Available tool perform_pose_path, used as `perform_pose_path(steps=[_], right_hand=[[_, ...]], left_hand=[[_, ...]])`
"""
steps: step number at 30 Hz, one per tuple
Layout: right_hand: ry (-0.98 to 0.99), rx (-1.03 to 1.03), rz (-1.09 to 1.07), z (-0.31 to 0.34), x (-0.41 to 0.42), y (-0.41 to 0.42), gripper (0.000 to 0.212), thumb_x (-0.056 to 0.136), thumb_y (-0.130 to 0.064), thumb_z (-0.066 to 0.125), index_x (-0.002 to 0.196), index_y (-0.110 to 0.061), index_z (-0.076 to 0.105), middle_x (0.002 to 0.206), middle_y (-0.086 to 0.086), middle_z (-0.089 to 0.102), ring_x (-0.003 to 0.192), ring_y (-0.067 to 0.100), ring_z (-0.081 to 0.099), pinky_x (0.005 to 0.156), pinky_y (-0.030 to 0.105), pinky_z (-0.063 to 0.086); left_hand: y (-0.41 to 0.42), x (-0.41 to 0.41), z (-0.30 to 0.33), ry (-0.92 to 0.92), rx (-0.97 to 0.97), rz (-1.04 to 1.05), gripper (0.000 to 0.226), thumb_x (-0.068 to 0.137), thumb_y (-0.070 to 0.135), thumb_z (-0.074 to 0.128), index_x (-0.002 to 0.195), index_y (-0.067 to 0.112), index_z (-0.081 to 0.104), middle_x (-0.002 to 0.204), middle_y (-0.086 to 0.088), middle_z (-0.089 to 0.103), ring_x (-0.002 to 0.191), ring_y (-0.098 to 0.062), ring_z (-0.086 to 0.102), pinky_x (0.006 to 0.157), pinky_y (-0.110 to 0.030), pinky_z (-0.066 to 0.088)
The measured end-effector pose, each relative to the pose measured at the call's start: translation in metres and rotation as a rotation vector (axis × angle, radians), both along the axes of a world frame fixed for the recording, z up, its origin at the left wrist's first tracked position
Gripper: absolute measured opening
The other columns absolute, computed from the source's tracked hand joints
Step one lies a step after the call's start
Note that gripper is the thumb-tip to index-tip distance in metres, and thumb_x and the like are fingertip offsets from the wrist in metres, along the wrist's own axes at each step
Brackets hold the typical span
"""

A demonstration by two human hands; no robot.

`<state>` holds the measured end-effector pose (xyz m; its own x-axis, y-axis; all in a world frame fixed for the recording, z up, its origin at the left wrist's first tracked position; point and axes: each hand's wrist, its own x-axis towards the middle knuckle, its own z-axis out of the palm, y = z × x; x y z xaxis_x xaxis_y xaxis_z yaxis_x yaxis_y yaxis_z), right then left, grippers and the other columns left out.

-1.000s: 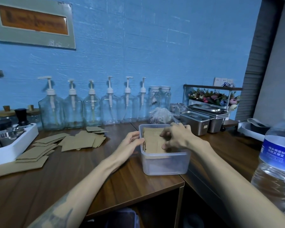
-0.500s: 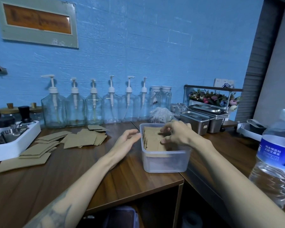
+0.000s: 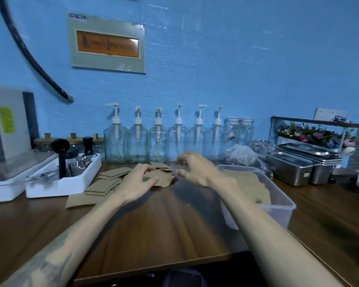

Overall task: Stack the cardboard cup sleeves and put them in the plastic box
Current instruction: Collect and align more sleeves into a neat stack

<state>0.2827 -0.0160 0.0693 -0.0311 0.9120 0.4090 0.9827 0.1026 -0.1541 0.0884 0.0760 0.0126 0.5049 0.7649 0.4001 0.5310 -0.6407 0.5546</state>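
Bare wooden counter (image 3: 164, 220) lies open between the white tray (image 3: 64, 183) and plastic box (image 3: 278, 206).

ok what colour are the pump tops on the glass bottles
White, seen in the head view: pump tops.

6 pump bottles (image 3: 137, 141), 1 plastic box (image 3: 278, 206), 2 hands (image 3: 136, 181), 2 steel containers (image 3: 288, 169)

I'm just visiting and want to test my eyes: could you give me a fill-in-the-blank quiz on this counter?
1. The pump bottles along the wall number ____.
2. The wall behind them is painted ____.
3. The plastic box holds stacked ____ sleeves.
4. The left hand lies over the loose sleeves; the right hand holds ____.

Missing words: six; blue; cardboard; nothing
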Motion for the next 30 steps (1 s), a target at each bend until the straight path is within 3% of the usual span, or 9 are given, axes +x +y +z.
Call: perform_pose_path(steps=[7,13,19,24,30], right_hand=[[-0.009,-0.095,0.062,-0.049,-0.039,0.048,0.033,0.095,-0.028,0.059,0.126,-0.018,0.056,0.128,0.001,0.047,0.122,0.023,0.049,0.096,0.038,0.045],[-0.050,-0.130,0.063,-0.068,-0.048,0.084,0.042,0.094,-0.041,0.056,0.130,-0.019,0.052,0.135,0.004,0.045,0.126,0.027,0.044,0.102,0.043,0.041],[-0.054,-0.149,0.077,-0.083,-0.048,0.107,0.028,0.099,-0.041,0.046,0.119,-0.021,0.049,0.131,0.002,0.052,0.125,0.024,0.042,0.099,0.039,0.031],[-0.020,-0.086,0.121,-0.085,-0.043,0.104,0.014,0.096,-0.034,0.052,0.106,-0.024,0.051,0.118,-0.003,0.056,0.114,0.021,0.048,0.096,0.038,0.034],[-0.001,-0.020,0.153,-0.080,-0.042,0.095,0.045,0.089,-0.025,0.066,0.130,-0.024,0.046,0.130,0.000,0.049,0.123,0.022,0.043,0.104,0.039,0.034]], left_hand=[[0.032,-0.077,-0.014,0.190,0.067,0.156,0.045,0.097,0.043,0.053,0.138,0.025,0.048,0.136,0.003,0.048,0.127,-0.018,0.048,0.106,-0.038,0.040],[0.054,-0.087,-0.031,0.266,0.064,0.146,0.044,0.098,0.048,0.049,0.137,0.028,0.050,0.138,0.007,0.046,0.131,-0.015,0.043,0.109,-0.038,0.037],[0.062,-0.080,-0.037,0.318,0.111,0.127,0.040,0.095,0.052,0.049,0.131,0.032,0.053,0.128,0.009,0.051,0.125,-0.016,0.047,0.105,-0.039,0.039],[0.063,-0.080,-0.040,0.348,0.139,0.106,0.038,0.095,0.050,0.050,0.128,0.032,0.055,0.131,0.011,0.051,0.124,-0.012,0.046,0.101,-0.035,0.040],[0.062,-0.082,-0.040,0.317,0.132,0.090,0.035,0.095,0.046,0.054,0.127,0.032,0.057,0.131,0.010,0.052,0.124,-0.012,0.045,0.105,-0.036,0.038]])
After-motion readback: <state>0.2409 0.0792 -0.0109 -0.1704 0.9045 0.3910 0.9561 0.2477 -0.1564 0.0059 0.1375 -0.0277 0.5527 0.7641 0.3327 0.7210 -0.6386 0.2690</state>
